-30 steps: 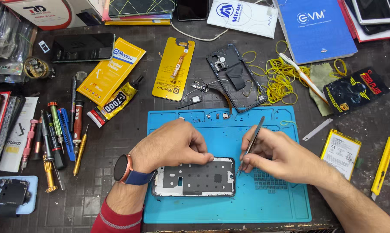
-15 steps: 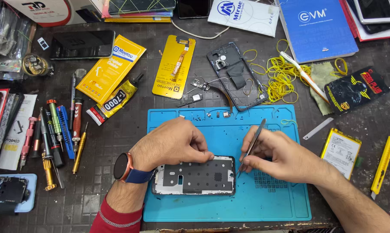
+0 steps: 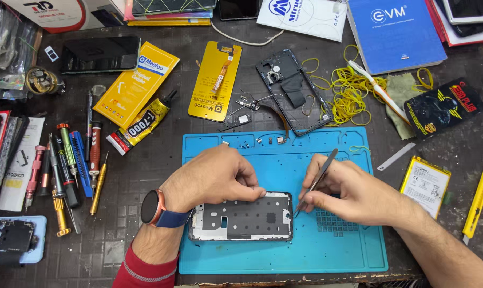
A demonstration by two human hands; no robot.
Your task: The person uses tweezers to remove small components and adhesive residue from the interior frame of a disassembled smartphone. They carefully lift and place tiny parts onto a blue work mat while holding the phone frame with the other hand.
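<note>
An opened phone frame (image 3: 241,217) lies flat on a blue work mat (image 3: 305,250). My left hand (image 3: 215,176), with a watch on its wrist, rests on the frame's upper edge and pins it down with the fingertips. My right hand (image 3: 353,192) grips metal tweezers (image 3: 317,180) like a pen. Their tip touches the frame's right end. Small loose parts (image 3: 276,140) lie on the mat's top strip.
Screwdrivers (image 3: 65,165) lie in a row at left, next to a glue tube (image 3: 140,125). A black phone back cover (image 3: 292,90), yellow rubber bands (image 3: 348,93), a flat battery (image 3: 425,184), a yellow cutter (image 3: 479,200) and a blue booklet (image 3: 393,32) surround the mat.
The tweezers have lowered and tilted so that their tip now meets the frame's right end. My left hand stays on the frame.
</note>
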